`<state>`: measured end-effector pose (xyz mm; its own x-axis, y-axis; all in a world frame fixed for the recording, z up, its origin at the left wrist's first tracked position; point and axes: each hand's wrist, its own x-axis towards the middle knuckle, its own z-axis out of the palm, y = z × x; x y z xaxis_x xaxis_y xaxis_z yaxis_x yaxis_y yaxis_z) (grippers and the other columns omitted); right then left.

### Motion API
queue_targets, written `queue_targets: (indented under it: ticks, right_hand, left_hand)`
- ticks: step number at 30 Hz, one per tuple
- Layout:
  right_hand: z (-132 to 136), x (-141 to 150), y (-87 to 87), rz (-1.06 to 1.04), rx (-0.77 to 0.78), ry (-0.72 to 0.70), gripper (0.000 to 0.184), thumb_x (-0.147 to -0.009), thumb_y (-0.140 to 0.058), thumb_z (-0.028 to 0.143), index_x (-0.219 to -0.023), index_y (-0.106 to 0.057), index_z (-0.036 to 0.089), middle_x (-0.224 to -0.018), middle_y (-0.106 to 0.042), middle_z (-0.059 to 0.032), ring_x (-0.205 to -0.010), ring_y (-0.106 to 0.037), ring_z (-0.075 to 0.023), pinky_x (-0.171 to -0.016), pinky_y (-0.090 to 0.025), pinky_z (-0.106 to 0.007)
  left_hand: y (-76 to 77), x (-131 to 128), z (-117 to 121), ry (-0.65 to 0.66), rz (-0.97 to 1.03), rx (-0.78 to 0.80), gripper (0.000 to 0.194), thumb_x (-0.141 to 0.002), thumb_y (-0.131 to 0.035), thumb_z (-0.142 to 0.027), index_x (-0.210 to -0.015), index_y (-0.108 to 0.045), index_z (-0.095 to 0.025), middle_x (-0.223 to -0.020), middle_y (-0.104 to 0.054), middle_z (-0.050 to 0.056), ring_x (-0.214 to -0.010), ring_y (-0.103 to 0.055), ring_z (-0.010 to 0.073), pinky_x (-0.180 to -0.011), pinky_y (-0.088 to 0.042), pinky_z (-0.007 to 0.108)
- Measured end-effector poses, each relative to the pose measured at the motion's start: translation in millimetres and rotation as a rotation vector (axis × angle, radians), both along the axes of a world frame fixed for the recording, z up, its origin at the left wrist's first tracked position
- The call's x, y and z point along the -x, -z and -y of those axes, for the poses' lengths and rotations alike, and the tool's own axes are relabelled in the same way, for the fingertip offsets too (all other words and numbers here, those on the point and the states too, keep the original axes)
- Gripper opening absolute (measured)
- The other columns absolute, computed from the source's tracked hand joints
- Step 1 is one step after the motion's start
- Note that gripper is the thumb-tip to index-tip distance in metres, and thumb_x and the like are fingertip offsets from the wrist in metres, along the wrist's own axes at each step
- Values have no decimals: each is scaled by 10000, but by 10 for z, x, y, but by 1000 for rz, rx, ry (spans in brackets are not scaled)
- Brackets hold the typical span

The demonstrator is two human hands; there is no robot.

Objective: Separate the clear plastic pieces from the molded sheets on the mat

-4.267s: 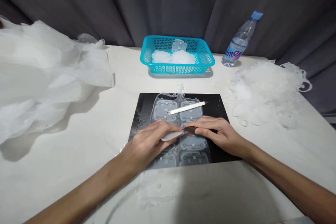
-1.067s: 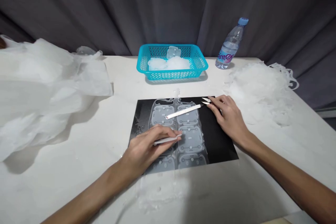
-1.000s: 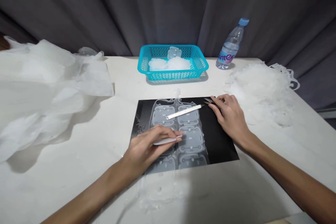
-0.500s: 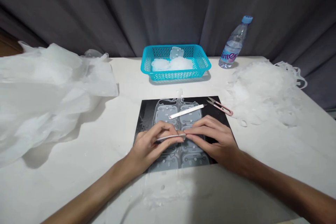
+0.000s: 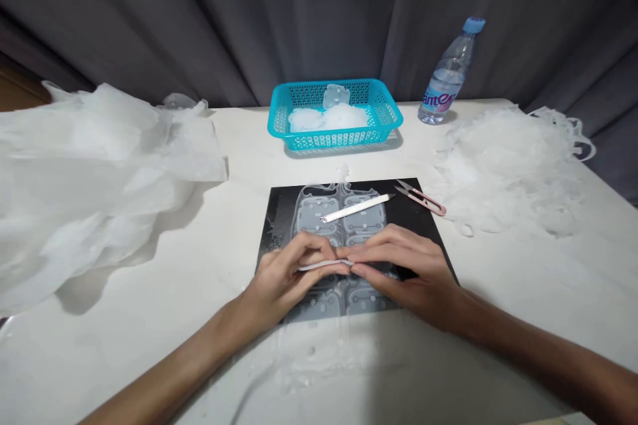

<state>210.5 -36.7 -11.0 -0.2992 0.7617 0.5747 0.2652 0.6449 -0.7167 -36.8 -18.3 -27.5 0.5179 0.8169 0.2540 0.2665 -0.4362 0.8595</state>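
Both hands' fingertips pinch one translucent piece [image 5: 319, 265] edge-on, apparently for steadiness; snips [image 5: 423, 199] lie beyond right fingers [image 5: 389, 254].

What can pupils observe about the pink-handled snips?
The snips lie flat: two pink arms join at a rounded end, and the blades, seemingly metal, stand apart. The blades are over the black board, tips pointing left and away; the joined end extends past its right edge. Neither left hand nor right hand touches them.

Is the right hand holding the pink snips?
No, the pink snips lie across the edge of the black mat, beyond the right hand.
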Motion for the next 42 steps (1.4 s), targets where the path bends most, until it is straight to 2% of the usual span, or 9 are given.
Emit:
queue_targets:
  ticks: [5, 10, 17, 26, 32, 38, 40, 42]
  right_hand:
    - [-3, -7, -5, 2, -33, 3, 161, -968, -694, 114, -1059, -767, 225, -996, -833, -50, -873, -766, -184, -782, -608, -346]
    - [-11, -32, -40, 17, -39, 14, 163, -965, -703, 121, -1066, -764, 233, -997, -837, -35, -854, -760, -172, -771, -607, -343]
    - [-13, -30, -38, 1, -30, 9, 174, -958, -710, 99, -1074, -772, 212, -999, -839, -51, -848, -770, -169, -774, -613, -326]
    - [-3, -42, 9, 4, -27, 1, 149, -944, -718, 79, -1058, -767, 162, -993, -833, -71, -872, -774, -166, -807, -610, -293]
    - [-24, -37, 43, 2, 35, -30, 115, -958, -704, 90, -1035, -757, 158, -974, -818, -78, -887, -762, -175, -814, -596, -301]
    - [-4, -4, 17, -39, 101, -59, 79, -960, -705, 101, -999, -737, 162, -910, -790, -49, -830, -735, -153, -771, -577, -275]
    - [-35, -53, -9, -16, 105, -68, 67, -972, -696, 123, -1005, -730, 171, -903, -778, -41, -816, -726, -150, -755, -573, -272]
    - [-118, -182, -34, 63, 90, 0, 61, -978, -704, 187, -1037, -722, 185, -931, -763, -45, -833, -713, -167, -763, -571, -293]
  left_hand:
    - [-26, -28, -13, 74, 32, -22, 126, -1033, -628, -224, -1140, -562, -227, -927, -818, 40, -953, -800, 192, -857, -646, 288]
    - [-52, -64, -18, 52, 24, -84, 128, -1030, -640, -247, -1124, -554, -237, -956, -810, 31, -872, -795, 164, -784, -634, 251]
    - [-62, -61, -3, 43, -15, -114, 123, -1035, -635, -252, -1135, -570, -225, -912, -798, 28, -848, -789, 152, -771, -633, 237]
    - [-112, -90, -15, 53, -25, -171, 227, -997, -681, -154, -1206, -618, -218, -1043, -774, 12, -930, -776, 111, -877, -610, 176]
    - [-122, -134, -48, 92, 21, -250, 276, -951, -715, -76, -1192, -673, -205, -1019, -778, 19, -930, -733, 130, -849, -604, 220]
    - [-126, -150, -44, 95, 88, -182, 241, -943, -726, -73, -1150, -697, -193, -1063, -789, 41, -954, -715, 146, -846, -588, 256]
    - [-126, -158, -48, 81, 98, -194, 237, -936, -737, -76, -1141, -710, -195, -1035, -793, 35, -911, -714, 150, -825, -581, 277]
    - [-123, -160, -48, 60, 88, -198, 241, -931, -744, -72, -1136, -721, -198, -1006, -795, 28, -872, -711, 152, -807, -571, 294]
